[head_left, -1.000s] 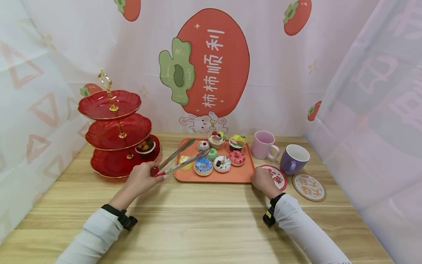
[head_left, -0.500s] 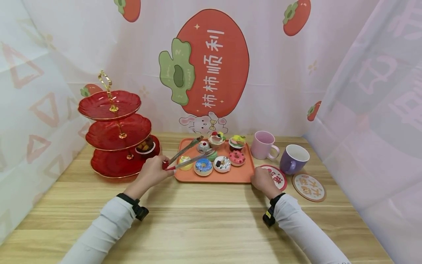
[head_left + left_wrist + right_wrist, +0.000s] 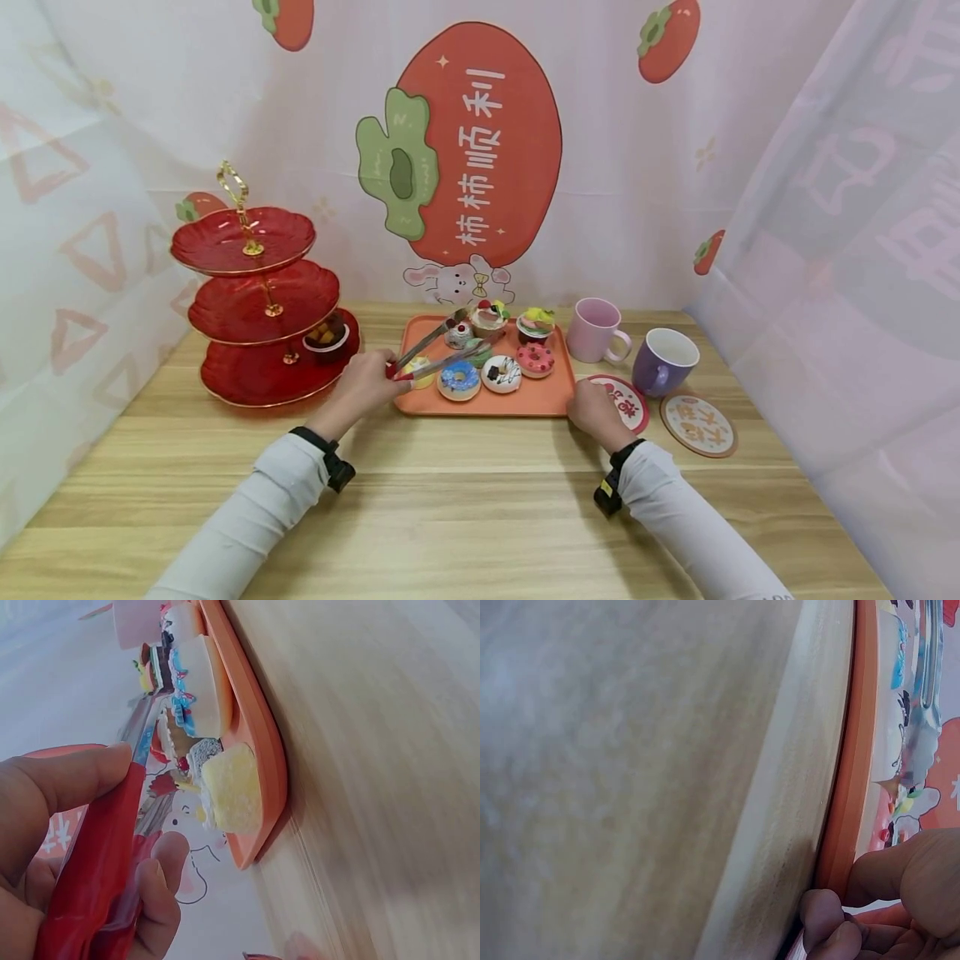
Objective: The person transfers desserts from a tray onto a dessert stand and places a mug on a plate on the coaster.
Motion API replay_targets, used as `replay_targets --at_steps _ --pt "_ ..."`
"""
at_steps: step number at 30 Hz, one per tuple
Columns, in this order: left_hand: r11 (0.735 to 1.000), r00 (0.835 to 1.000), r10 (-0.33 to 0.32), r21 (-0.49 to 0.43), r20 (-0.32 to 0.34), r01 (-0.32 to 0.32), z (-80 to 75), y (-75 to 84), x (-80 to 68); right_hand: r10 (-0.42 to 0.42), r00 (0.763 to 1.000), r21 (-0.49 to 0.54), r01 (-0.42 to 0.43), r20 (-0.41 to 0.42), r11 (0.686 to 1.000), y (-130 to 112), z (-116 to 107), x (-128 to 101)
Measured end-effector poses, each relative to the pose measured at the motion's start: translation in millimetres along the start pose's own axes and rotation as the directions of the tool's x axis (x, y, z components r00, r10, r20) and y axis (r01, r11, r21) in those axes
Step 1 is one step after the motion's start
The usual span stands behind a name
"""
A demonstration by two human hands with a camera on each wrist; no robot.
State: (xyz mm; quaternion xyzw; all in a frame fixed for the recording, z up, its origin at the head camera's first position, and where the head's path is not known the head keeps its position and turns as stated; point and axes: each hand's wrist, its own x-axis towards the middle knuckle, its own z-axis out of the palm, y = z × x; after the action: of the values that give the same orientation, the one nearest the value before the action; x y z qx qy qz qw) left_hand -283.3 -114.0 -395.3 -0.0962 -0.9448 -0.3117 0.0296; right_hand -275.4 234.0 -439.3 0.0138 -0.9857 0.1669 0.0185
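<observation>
Left hand (image 3: 365, 385) grips red-handled metal tongs (image 3: 431, 350)

Red three-tier stand (image 3: 255, 333), pink mug (image 3: 592, 330), purple mug (image 3: 663, 360).

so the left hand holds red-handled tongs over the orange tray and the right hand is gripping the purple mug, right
Not quite. The left hand does hold the tongs over the orange tray, but the head view shows the right hand at the tray's corner, apart from the purple mug.
</observation>
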Motion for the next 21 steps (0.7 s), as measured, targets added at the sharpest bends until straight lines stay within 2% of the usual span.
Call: replay_targets --at_steps 9,21 --pt "0.998 0.999 -0.048 -0.036 0.02 0.049 6.0 7.2 11.1 0.021 1.0 0.011 -0.021 0.014 1.0 -0.2 0.6 0.3" --pt "0.997 0.998 -0.064 0.046 -0.002 0.064 12.2 11.0 22.6 0.026 1.0 0.01 -0.026 0.006 1.0 -3.4 1.2 0.4"
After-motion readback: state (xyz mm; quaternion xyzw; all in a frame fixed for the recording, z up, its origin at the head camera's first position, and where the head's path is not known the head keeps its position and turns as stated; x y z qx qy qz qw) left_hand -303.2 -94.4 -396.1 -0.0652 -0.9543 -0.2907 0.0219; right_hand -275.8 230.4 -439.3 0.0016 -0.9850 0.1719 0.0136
